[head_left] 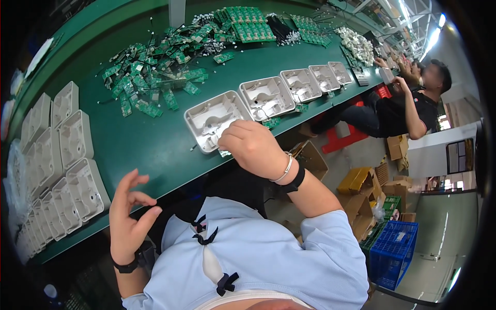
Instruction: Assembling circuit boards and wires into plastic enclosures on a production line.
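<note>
Right hand point(252, 146): curled; can't tell on what.
Housing point(219, 109): near side under right fingertips.
Left hand point(127, 223): loosely open, apart from housing.

The table point(139, 150) has a flat green top. Five open white housings point(217, 109) stand in a row along the near edge, from the middle to the right. Small boards point(271, 123) lie along the row's near side. More housings point(74, 137) fill the left end. Far side, left to right: heaped loose boards point(139, 85), board panels point(250, 28), black cables point(280, 30), further panels point(312, 32), white parts point(356, 45).
</note>
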Tool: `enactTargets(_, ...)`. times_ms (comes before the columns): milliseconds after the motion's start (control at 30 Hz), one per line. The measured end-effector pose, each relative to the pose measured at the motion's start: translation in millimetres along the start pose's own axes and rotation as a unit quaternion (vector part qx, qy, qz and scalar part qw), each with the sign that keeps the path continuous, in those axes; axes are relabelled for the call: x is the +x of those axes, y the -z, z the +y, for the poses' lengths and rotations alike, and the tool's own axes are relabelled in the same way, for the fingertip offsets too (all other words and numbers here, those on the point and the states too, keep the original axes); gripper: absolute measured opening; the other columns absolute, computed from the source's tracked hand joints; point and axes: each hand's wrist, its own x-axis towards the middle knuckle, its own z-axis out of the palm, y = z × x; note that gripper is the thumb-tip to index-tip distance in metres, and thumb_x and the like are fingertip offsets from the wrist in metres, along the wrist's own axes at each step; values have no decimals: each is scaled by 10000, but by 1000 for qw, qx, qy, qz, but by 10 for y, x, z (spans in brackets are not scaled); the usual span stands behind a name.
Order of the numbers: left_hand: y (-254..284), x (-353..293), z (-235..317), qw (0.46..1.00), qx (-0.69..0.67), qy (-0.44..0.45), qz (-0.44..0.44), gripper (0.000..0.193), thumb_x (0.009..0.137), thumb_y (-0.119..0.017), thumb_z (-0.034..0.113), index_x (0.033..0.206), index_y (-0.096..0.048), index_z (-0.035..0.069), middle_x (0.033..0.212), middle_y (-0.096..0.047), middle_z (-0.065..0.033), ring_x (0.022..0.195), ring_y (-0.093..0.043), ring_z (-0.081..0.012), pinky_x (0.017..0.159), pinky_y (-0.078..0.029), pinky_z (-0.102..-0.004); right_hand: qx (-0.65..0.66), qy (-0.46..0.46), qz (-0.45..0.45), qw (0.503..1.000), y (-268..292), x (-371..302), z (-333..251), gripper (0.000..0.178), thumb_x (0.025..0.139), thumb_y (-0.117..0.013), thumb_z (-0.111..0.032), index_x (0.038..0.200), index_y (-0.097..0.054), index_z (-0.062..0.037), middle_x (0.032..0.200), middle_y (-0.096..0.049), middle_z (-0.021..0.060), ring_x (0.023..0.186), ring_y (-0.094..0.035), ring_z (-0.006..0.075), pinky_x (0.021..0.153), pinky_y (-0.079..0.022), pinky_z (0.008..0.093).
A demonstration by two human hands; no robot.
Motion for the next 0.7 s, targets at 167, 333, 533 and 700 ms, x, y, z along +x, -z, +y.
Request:
enactTargets(167, 191, -319, 135, 984, 140, -73, 81, 644, 822, -802, -39, 1434, -602, -4, 1215, -700, -137, 876, -666, -153, 836, -550, -291, -45, 2, -19, 999, 151, 30, 226, 109, 801, -735, -17, 890, -697, -67, 886, -697, 89, 864, -676, 313, 786, -534, 421)
enactTargets(333, 436, -533, 203, 925, 283, -93, 237, 429, 827, -875, 44, 1229, -729, 13, 1015, -699, -116, 775, -624, -212, 700, -516, -313, -139, -44, -29, 989, 376, -135, 407, 152, 820, -773, -3, 949, -701, -35, 969, -724, 137, 956, -687, 362, 840, -513, 457)
enactTargets(533, 961, -835, 64, 778, 452, -71, 430, 400, 864, -857, 114, 1224, -715, 11, 1046, -696, -133, 875, -643, -311, 782, -526, -393, -173, -39, -36, 984, 493, -253, 599, 98, 901, -760, -62, 983, -711, -37, 1033, -747, 106, 1056, -700, 329, 888, -486, 434)
enactTargets(700, 1416, -892, -107, 704, 548, -11, 451, 380, 916, -811, 186, 1234, -702, 9, 1149, -707, -181, 1031, -660, -427, 910, -524, -499, -182, -43, -46, 981, 462, -241, 648, 109, 921, -746, -60, 1016, -708, -25, 1063, -747, 110, 1084, -695, 328, 909, -486, 440)
